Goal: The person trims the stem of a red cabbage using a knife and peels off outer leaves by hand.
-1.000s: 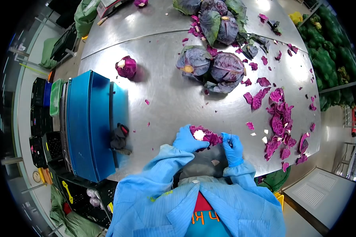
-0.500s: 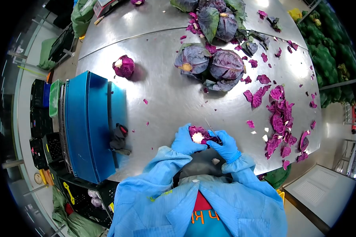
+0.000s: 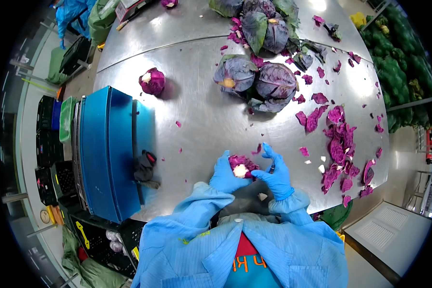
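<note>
My left hand [image 3: 225, 177], in a blue glove, is wrapped round a small trimmed purple cabbage [image 3: 241, 166] with its pale cut stem toward me. At its right side, my right hand [image 3: 275, 175] has its thumb near the cabbage and its fingers raised and curved. A small dark object shows between those fingers, too small to make out. A purple leaf scrap [image 3: 258, 148] is just left of the raised fingertips. Beyond my hands lie two whole cabbages [image 3: 276, 80] with dull outer leaves. Another trimmed cabbage [image 3: 152, 81] rests at the left.
Purple leaf scraps [image 3: 338, 144] cover the right part of the metal table [image 3: 197, 120]. More cabbages [image 3: 276, 33] lie at the back. A blue box [image 3: 108, 153] stands at the left edge, with a dark cloth [image 3: 145, 167] beside it. A person in blue [image 3: 74, 17] is at the top left.
My right hand has opened away from the cabbage, its fingers now raised. A leaf scrap has come off near its fingertips. The person in blue has come into view at the top left.
</note>
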Available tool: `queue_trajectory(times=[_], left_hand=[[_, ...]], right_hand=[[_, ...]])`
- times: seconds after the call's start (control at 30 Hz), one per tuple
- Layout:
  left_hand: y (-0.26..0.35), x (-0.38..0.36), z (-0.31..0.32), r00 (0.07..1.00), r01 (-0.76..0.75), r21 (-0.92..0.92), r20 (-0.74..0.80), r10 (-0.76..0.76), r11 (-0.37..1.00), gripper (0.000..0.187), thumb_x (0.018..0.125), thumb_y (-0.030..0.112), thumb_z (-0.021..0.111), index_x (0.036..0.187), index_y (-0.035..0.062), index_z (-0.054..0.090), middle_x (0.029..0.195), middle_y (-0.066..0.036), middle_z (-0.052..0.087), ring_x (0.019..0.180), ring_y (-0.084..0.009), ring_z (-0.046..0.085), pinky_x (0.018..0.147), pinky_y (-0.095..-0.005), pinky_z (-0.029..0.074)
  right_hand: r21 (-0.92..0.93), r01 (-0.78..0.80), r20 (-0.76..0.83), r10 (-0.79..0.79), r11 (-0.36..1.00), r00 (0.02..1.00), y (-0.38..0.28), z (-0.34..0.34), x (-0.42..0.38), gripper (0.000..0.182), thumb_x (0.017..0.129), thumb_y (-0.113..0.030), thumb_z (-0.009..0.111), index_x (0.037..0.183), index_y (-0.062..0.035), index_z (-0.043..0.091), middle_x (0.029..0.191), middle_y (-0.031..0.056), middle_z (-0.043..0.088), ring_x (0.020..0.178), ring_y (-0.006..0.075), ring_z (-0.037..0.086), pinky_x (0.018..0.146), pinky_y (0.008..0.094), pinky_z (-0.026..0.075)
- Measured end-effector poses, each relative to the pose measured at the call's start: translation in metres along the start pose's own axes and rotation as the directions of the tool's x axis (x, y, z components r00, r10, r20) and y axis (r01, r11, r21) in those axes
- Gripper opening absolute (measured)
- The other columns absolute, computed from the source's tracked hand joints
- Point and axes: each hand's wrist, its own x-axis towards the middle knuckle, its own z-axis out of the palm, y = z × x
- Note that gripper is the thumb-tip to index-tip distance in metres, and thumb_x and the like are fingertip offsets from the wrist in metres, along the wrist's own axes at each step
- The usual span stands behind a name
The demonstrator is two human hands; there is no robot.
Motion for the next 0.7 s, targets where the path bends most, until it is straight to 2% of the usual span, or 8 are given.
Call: queue_trajectory(times=[0.07, 0.17, 0.2, 0.27, 0.4, 0.57, 0.63, 0.7], left_hand=[[-0.022, -0.006, -0.001, 0.996, -0.085, -0.199, 0.010, 0.088, 0.976, 0.127, 0.050, 0.040, 0.090, 0.146, 0.0011, 0.017, 0.135, -0.024, 0.035, 0.127, -0.0384, 0.035, 0.107, -0.0464, 0.034], [-0.011, -0.028, -0.012, 0.992, -0.126, 0.016, 0.030, 0.126, 0.992, 0.127, 0.055, 0.033, 0.091, 0.147, -0.0021, 0.011, 0.139, -0.023, 0.032, 0.131, -0.0335, 0.036, 0.107, -0.0425, 0.036], [-0.014, -0.033, -0.009, 0.995, -0.090, -0.032, 0.039, 0.091, 0.995, 0.127, 0.057, 0.034, 0.090, 0.147, -0.0033, 0.009, 0.144, -0.022, 0.024, 0.133, -0.0323, 0.033, 0.107, -0.0424, 0.036], [-0.012, -0.038, 0.002, 0.996, -0.006, -0.128, -0.084, -0.005, 0.992, 0.123, 0.057, 0.035, 0.090, 0.146, -0.0031, 0.014, 0.141, -0.023, 0.029, 0.131, -0.0319, 0.037, 0.106, -0.0418, 0.036], [-0.007, -0.025, 0.016, 0.931, 0.217, -0.333, -0.213, -0.297, 0.918, 0.115, 0.056, 0.038, 0.091, 0.143, -0.0037, 0.027, 0.136, -0.023, 0.040, 0.125, -0.0298, 0.044, 0.106, -0.0393, 0.037], [-0.021, -0.024, 0.000, 0.997, 0.068, -0.278, -0.021, -0.077, 0.958, 0.111, 0.055, 0.036, 0.092, 0.140, -0.0037, 0.034, 0.135, -0.019, 0.045, 0.124, -0.0273, 0.047, 0.107, -0.0371, 0.037], [-0.024, -0.033, -0.012, 0.999, -0.021, -0.282, 0.033, 0.031, 0.959, 0.112, 0.054, 0.037, 0.092, 0.141, -0.0032, 0.033, 0.135, -0.020, 0.044, 0.125, -0.0283, 0.046, 0.107, -0.0377, 0.036], [-0.027, -0.036, -0.018, 0.988, -0.110, -0.254, 0.081, 0.135, 0.961, 0.114, 0.053, 0.040, 0.091, 0.141, -0.0034, 0.033, 0.133, -0.021, 0.043, 0.125, -0.0310, 0.045, 0.108, -0.0390, 0.036]], right_hand=[[-0.026, -0.011, 0.096, 0.014, 1.000, 0.995, 0.032, 0.007, -0.003, 0.083, 0.068, -0.028, 0.086, 0.140, -0.0111, 0.046, 0.114, 0.0103, 0.057, 0.094, 0.0154, 0.057, 0.079, 0.0272, 0.048], [0.034, -0.050, 0.282, 0.038, 0.998, 0.959, 0.061, 0.016, -0.013, 0.082, 0.070, -0.030, 0.082, 0.140, -0.0087, 0.044, 0.118, 0.0142, 0.055, 0.108, 0.0241, 0.056, 0.097, 0.0342, 0.044], [0.008, -0.006, 0.312, 0.004, 1.000, 0.950, 0.062, 0.016, -0.016, 0.079, 0.072, -0.028, 0.081, 0.140, -0.0080, 0.045, 0.119, 0.0150, 0.055, 0.110, 0.0253, 0.056, 0.098, 0.0345, 0.044], [-0.102, 0.138, 0.361, -0.092, 0.985, 0.928, 0.059, 0.013, -0.017, 0.067, 0.076, -0.019, 0.073, 0.136, -0.0054, 0.048, 0.122, 0.0173, 0.053, 0.114, 0.0285, 0.054, 0.101, 0.0355, 0.042], [-0.096, 0.013, 0.335, 0.020, 0.995, 0.942, 0.065, 0.015, -0.018, 0.057, 0.076, -0.010, 0.067, 0.131, -0.0066, 0.052, 0.123, 0.0140, 0.057, 0.109, 0.0242, 0.058, 0.095, 0.0338, 0.046], [-0.373, -0.021, 0.293, 0.139, 0.928, 0.946, 0.077, 0.004, -0.017, 0.044, 0.076, -0.010, 0.060, 0.119, -0.0169, 0.063, 0.103, 0.0111, 0.066, 0.096, 0.0274, 0.064, 0.086, 0.0359, 0.051], [-0.301, 0.045, 0.158, 0.004, 0.953, 0.987, 0.089, -0.015, -0.006, 0.038, 0.078, -0.008, 0.059, 0.114, -0.0177, 0.066, 0.094, 0.0109, 0.066, 0.091, 0.0278, 0.065, 0.080, 0.0364, 0.052], [-0.651, 0.092, -0.022, -0.140, 0.754, 0.990, 0.099, -0.044, 0.016, 0.043, 0.079, -0.010, 0.063, 0.121, -0.0181, 0.062, 0.094, 0.0121, 0.062, 0.089, 0.0291, 0.063, 0.077, 0.0382, 0.051]])
